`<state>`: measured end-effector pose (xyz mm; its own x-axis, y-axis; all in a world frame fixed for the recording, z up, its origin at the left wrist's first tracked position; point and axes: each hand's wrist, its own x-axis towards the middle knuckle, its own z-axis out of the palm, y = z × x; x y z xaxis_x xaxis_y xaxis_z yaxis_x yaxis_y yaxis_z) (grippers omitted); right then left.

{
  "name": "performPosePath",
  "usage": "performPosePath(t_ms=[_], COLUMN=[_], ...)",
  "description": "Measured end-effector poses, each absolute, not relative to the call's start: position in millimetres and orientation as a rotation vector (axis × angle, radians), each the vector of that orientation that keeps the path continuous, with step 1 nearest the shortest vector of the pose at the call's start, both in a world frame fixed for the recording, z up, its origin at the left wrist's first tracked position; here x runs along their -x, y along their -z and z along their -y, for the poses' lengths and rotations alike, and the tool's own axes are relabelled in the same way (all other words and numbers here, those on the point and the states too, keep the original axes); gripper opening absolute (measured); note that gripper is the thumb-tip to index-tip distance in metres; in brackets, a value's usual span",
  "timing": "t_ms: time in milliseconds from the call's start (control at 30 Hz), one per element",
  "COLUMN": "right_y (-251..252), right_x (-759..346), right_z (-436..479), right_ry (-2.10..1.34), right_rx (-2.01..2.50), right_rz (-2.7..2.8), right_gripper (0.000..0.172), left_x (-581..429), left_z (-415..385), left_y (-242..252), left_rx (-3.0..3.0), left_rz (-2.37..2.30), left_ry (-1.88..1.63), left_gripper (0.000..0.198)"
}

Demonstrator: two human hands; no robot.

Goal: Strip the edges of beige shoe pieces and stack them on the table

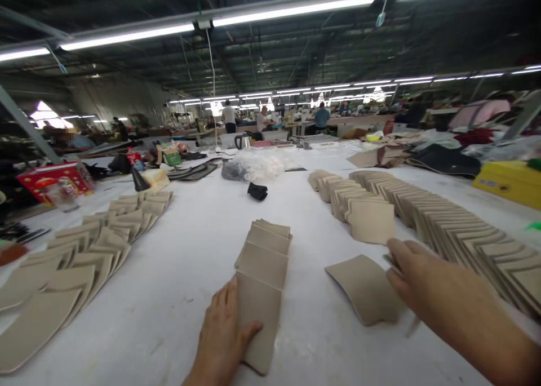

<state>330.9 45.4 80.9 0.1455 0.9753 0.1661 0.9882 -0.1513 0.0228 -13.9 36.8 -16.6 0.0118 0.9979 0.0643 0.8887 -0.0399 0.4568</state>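
Note:
My left hand (226,329) lies flat with its fingers stretched along the left edge of the front beige panel (260,324) in a short overlapping row. Its thumb rests on top of that panel. To the right, my right hand (426,290) has its fingers curled together, slightly blurred. A small dark end shows at its fingertips and a thin grey tip below it; what it holds I cannot make out. Beside those fingers a single curved beige panel (363,287) lies on the table. Just beyond them stands a cluster of upright beige panels (372,221).
A long row of beige panels (443,222) runs down the right side. Overlapping panels (91,262) spread along the left of the white table (169,301). Farther back are a black object (257,191), clear plastic wrap (257,165), a kettle (243,142) and a yellow box (509,183). People work in the distance.

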Motion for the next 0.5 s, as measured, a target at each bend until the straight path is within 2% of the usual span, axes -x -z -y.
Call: performPosePath(t_ms=[100, 167, 267, 333, 433, 500], right_y=[-70, -59, -48, -43, -35, -29], right_x=[-299, -287, -273, -261, -238, -227], right_z=[-83, -99, -99, -85, -55, -37], right_ry=[0.190, 0.133, 0.012, -0.222, -0.824, -1.037], right_rx=[2.350, 2.274, 2.137, 1.928, 1.496, 1.417], right_rz=[2.044, 2.043, 2.086, 2.190, 2.210, 2.141], right_gripper=[0.007, 0.017, 0.029, 0.027, 0.020, 0.013], left_x=[13, 19, 30, 31, 22, 15], left_z=[-36, -36, -35, -31, -21, -14], left_y=[9, 2, -5, -4, 6, 11], left_rx=[-1.887, -1.739, -1.411, -1.195, -0.970, -0.947], left_rz=[-2.051, -1.942, -1.442, -1.192, -1.048, -1.000], left_ry=[-0.645, -0.743, -0.805, -0.816, -0.796, -0.730], left_gripper=[0.082, 0.069, 0.044, 0.046, 0.050, 0.050])
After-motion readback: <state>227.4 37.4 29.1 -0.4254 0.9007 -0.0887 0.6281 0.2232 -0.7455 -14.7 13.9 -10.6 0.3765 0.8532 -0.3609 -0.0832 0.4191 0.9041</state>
